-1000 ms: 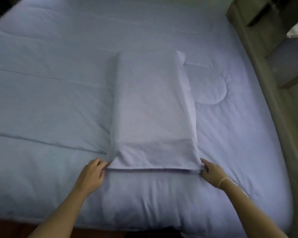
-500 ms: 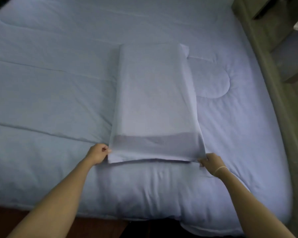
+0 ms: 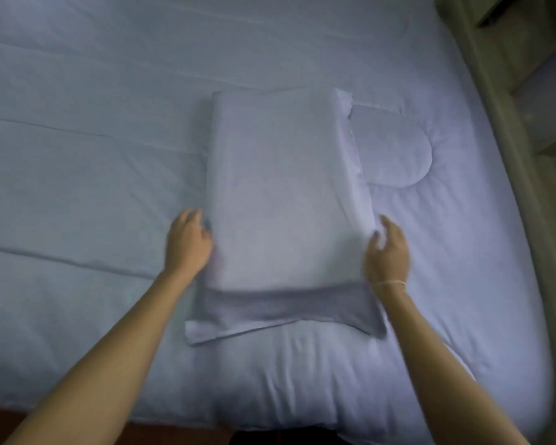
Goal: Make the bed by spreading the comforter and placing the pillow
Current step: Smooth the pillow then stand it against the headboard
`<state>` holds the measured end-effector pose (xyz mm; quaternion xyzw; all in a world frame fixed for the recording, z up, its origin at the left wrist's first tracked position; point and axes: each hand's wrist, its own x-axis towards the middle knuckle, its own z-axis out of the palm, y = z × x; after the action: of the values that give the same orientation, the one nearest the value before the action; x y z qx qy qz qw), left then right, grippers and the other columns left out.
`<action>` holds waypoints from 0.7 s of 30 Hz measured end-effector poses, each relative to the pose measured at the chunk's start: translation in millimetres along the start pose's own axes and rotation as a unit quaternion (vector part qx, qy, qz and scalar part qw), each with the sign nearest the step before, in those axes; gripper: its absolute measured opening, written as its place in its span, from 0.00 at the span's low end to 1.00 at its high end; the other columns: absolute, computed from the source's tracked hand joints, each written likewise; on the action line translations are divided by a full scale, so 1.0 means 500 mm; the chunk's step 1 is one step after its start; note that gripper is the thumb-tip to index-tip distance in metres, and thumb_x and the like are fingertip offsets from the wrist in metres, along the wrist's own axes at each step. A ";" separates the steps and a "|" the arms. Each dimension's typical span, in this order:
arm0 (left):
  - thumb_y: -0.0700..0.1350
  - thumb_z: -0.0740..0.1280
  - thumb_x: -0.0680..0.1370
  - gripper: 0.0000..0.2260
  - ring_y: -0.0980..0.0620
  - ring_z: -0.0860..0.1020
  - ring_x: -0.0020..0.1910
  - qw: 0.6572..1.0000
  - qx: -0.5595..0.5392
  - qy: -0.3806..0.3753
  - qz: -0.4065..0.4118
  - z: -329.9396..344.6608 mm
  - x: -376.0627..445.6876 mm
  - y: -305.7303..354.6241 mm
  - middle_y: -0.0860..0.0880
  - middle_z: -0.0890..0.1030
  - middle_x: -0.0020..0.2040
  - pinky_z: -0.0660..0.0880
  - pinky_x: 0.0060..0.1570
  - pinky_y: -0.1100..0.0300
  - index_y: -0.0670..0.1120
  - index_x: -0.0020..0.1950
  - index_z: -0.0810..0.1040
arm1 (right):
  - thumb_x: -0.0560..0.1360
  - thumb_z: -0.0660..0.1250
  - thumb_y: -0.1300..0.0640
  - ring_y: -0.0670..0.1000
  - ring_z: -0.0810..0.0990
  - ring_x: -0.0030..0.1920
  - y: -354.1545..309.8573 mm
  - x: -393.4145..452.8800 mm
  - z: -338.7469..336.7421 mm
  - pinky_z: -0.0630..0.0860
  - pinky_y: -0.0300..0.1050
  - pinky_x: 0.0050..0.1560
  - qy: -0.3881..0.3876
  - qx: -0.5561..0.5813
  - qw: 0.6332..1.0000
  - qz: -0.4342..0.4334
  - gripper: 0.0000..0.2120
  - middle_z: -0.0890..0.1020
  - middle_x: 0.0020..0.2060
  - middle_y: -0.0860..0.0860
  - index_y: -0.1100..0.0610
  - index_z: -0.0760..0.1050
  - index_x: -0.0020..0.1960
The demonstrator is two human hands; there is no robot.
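A pale lilac pillow [image 3: 283, 203] is lying lengthwise on the spread comforter [image 3: 93, 187], its loose case end sagging flat and darker toward the near bed edge. The left hand [image 3: 187, 242] and right hand [image 3: 387, 252] are flanking its long sides, fingers relaxed and wide, touching the fabric. Both hands are motion-blurred; fingertip contact is hard to make out.

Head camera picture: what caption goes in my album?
Both hands, left and right, flank the pillow on the comforter.
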<state>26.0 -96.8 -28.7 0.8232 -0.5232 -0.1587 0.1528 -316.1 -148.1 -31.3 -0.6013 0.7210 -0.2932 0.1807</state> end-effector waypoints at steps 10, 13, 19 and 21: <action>0.59 0.43 0.79 0.29 0.46 0.58 0.75 0.981 0.166 -0.048 0.091 0.159 0.031 0.041 0.45 0.60 0.76 0.55 0.70 0.40 0.45 0.76 0.58 | 0.77 0.42 0.34 0.51 0.44 0.78 -0.022 0.173 0.157 0.40 0.62 0.75 -0.208 -0.280 0.922 -0.168 0.31 0.46 0.78 0.45 0.42 0.44 0.77; 0.58 0.41 0.80 0.29 0.43 0.59 0.75 0.982 0.168 -0.024 0.080 0.152 0.021 0.025 0.43 0.60 0.76 0.53 0.71 0.42 0.43 0.75 0.59 | 0.77 0.41 0.35 0.54 0.42 0.77 0.003 0.242 0.121 0.40 0.63 0.75 -0.171 -0.258 0.950 -0.046 0.33 0.46 0.78 0.48 0.48 0.44 0.77; 0.55 0.48 0.80 0.27 0.43 0.57 0.75 0.979 0.154 0.013 0.130 0.190 0.089 0.152 0.43 0.59 0.76 0.49 0.72 0.45 0.43 0.75 0.60 | 0.81 0.47 0.43 0.55 0.43 0.77 -0.187 0.277 0.281 0.39 0.59 0.75 -0.186 -0.227 0.913 -0.285 0.29 0.47 0.78 0.51 0.53 0.45 0.78; 0.57 0.45 0.80 0.28 0.46 0.53 0.77 0.978 0.165 -0.013 0.131 0.209 0.082 0.153 0.45 0.55 0.77 0.47 0.73 0.46 0.44 0.77 0.54 | 0.80 0.45 0.41 0.54 0.43 0.78 -0.212 0.277 0.338 0.38 0.60 0.75 -0.233 -0.260 0.869 -0.350 0.29 0.46 0.78 0.49 0.50 0.44 0.77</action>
<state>-63.5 -174.1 -95.2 0.7595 -0.6473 -0.0593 0.0276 -161.1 -328.9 -79.5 -0.8901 0.4510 0.0095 0.0657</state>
